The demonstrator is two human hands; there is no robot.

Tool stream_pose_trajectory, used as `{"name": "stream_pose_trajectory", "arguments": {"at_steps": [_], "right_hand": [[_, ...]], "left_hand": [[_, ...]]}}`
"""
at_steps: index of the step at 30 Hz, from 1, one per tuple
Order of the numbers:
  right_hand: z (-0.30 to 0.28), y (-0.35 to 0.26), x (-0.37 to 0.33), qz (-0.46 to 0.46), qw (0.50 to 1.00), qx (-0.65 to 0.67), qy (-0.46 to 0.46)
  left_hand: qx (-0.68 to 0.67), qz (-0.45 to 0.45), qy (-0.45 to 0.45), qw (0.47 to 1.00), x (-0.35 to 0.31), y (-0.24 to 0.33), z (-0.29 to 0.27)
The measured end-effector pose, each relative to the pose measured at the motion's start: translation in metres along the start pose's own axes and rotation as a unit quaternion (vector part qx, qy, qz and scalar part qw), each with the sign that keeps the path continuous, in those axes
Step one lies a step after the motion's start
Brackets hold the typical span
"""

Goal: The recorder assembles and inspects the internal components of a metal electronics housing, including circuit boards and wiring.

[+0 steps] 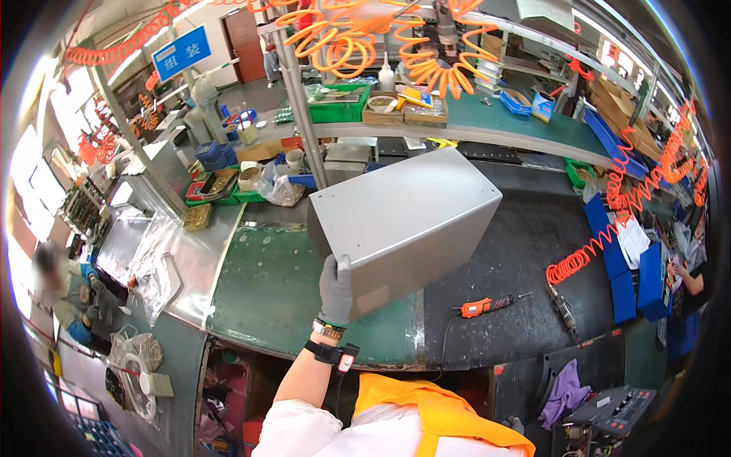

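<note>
The gloved left hand (335,293) is gripping a silver metal box (407,202) by its near left corner, partly closed with the thumb showing; I cannot tell the right hand's state. The box is spanning the middle of the tabletop (259,270), and an orange-and-black power screwdriver (478,308) is lying near right.

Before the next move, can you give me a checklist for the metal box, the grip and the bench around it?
1. Left hand on the metal box: ok, gripping its near left corner.
2. Box's upper face bare: ok, nothing lies on it.
3. Box fully seated on the bench: cannot tell, its underside is hidden.
4. Orange power tool apart from the box: ok, lying to its right.
5. Orange coiled hose off the box: ok.
</note>
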State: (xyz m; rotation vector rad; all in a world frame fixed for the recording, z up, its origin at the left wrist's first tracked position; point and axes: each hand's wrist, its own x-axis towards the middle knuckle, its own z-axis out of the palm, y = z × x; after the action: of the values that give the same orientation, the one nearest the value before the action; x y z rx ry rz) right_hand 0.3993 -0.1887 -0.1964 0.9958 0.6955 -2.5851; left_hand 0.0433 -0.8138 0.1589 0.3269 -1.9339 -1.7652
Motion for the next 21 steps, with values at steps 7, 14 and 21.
{"name": "stream_pose_trajectory", "arguments": {"at_steps": [7,14,21], "right_hand": [[0.049,-0.162,0.005,-0.011,0.988,-0.079,0.131],[0.12,-0.001,-0.032,-0.089,0.971,-0.095,0.202],[0.135,0.001,-0.042,-0.087,0.955,-0.134,0.25]], "left_hand": [[-0.004,-0.023,-0.07,0.997,-0.011,-0.054,-0.009],[0.042,-0.155,-0.098,0.982,-0.025,-0.124,-0.053],[0.055,-0.063,-0.014,0.996,-0.026,-0.072,-0.032]]}}
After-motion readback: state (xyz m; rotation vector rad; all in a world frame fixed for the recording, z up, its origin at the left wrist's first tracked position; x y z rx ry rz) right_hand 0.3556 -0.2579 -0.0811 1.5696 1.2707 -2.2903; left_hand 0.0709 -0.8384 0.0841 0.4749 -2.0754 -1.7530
